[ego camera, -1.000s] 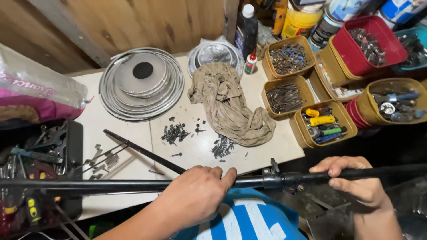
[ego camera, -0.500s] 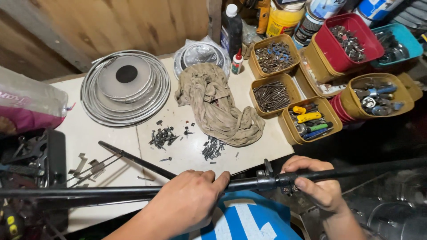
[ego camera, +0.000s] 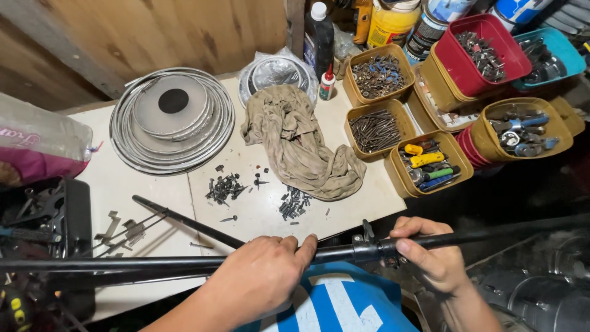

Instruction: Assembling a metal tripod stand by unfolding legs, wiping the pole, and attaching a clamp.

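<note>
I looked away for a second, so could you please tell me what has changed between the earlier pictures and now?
Very little. The left hand and right hand keep their grip on the long black rod on either side of its clamp joint; the right hand has shifted slightly leftward. The rag, screw piles and parts tubs stayed put.

A clear plastic bag (ego camera: pixel 38 147) with a pink printed lower part lies at the table's left edge. At the back stand a black bottle (ego camera: pixel 319 38) with a white cap, a yellow tub (ego camera: pixel 389 23) and a labelled can (ego camera: pixel 425 35) (print unreadable).
</note>
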